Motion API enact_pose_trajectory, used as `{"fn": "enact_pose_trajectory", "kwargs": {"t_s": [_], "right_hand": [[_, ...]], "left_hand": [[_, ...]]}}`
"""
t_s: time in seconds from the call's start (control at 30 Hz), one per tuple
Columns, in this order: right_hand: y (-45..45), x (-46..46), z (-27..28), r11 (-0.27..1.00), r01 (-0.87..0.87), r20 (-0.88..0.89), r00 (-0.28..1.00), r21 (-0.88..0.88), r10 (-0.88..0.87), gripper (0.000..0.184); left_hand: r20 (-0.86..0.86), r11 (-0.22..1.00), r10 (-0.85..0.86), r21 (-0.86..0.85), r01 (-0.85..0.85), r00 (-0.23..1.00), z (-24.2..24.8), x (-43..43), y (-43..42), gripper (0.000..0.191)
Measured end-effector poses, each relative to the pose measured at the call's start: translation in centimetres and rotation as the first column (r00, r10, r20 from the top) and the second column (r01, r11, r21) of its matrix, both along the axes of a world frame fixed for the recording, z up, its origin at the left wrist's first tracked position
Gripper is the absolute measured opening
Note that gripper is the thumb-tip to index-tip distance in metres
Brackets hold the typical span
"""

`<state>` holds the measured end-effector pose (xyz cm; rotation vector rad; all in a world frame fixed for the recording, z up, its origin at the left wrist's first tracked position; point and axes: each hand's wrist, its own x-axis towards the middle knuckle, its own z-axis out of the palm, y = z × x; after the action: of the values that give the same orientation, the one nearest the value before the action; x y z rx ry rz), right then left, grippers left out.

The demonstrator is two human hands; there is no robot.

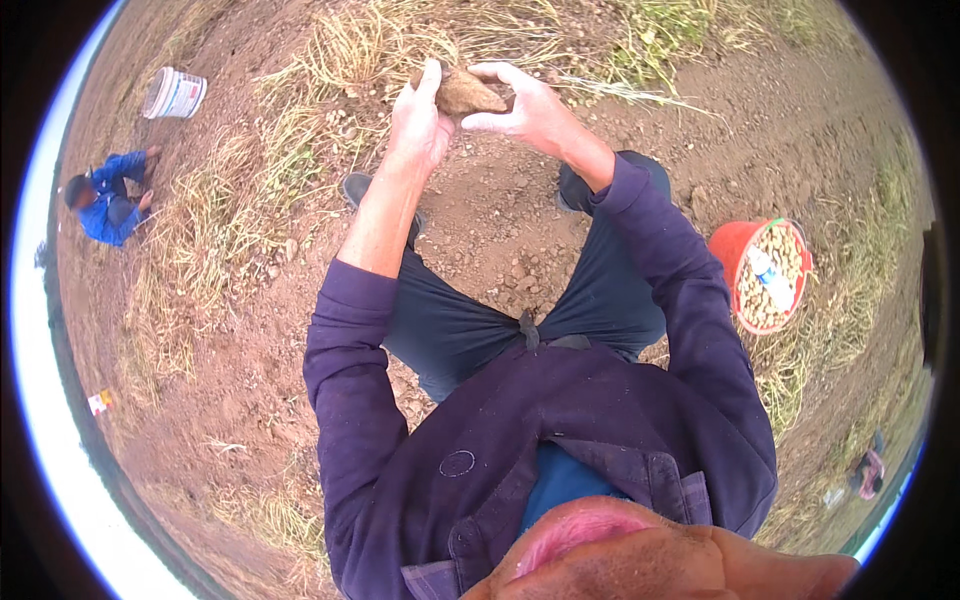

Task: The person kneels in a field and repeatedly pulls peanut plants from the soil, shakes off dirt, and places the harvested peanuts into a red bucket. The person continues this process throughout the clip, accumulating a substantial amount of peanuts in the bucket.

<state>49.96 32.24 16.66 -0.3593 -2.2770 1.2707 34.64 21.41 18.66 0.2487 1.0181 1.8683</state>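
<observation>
A brown, rough-surfaced lump (471, 91), which looks like a clod of soil or a stone, is up in front of my knees between both hands. My left hand (422, 112) grips its left end, the thumb lying along the top. Around the right end curve the thumb and fingers of my right hand (521, 105). Both hands look pale with dust. Beneath and beyond them lie dried, uprooted plants (360, 45) that look like peanut vines, with small pods scattered among them. Bare crumbly soil (495, 217) shows between my spread legs.
To the right stands a red bucket (731, 251) full of unshelled peanuts (769, 300), a plastic bottle (772, 281) on top. A white bucket (176, 94) lies tilted at the upper left. Near it a person in blue (112, 199) crouches by the vines. Another person (870, 472) is far off at lower right.
</observation>
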Motion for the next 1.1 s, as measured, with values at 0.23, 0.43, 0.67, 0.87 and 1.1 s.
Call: {"fn": "enact_pose_trajectory", "kwargs": {"t_s": [0.23,0.43,0.67,0.87,1.1], "right_hand": [[-0.6,-2.0,-0.7,0.882,-0.067,0.188,0.967,-0.467,0.172,0.069],[-1.3,-2.7,-0.1,0.751,-0.046,0.032,0.995,-0.659,0.09,0.062],[-1.6,-2.5,0.3,0.924,0.008,0.041,0.999,-0.382,0.008,0.051],[-2.0,-2.4,-0.3,0.925,-0.033,-0.13,0.991,-0.379,-0.018,0.057],[-1.2,-1.1,0.3,0.755,0.011,-0.016,0.999,-0.656,-0.028,0.047]], "left_hand": [[-0.239,0.991,-0.071,-0.123,0.042,0.968,-1.5,-1.8,-0.6,0.041],[-0.53,0.99,-0.119,-0.125,0.062,0.839,-1.8,-1.0,-0.2,0.046],[-0.317,0.996,0.004,-0.079,-0.03,0.948,-1.6,-0.4,1.5,0.049],[-0.061,1.0,-0.029,-0.002,0.029,0.998,-1.2,-1.0,1.4,0.057],[-0.077,0.997,-0.036,-0.065,0.031,0.996,-1.2,-1.8,0.8,0.056]]}}
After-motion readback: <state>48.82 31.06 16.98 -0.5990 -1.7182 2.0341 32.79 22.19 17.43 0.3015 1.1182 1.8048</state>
